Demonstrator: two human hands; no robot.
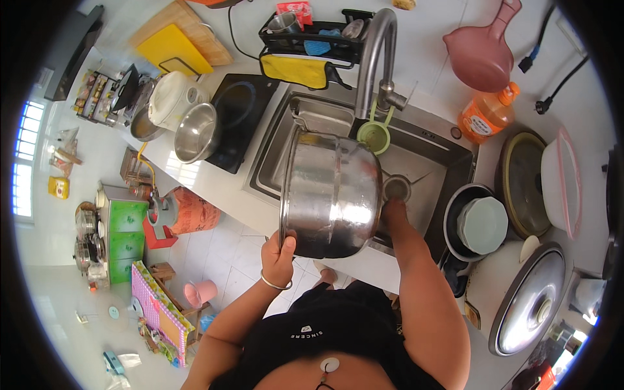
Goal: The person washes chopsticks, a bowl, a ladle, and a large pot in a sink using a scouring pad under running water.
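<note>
black top, silver bangle (pixel 275 283) on the left wrist

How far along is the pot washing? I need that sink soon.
In hand: the left hand grips the rim of the steel pot, tilted over the sink; the right hand is behind it. No suds visible. A dark pan and lid wait alongside.
</note>
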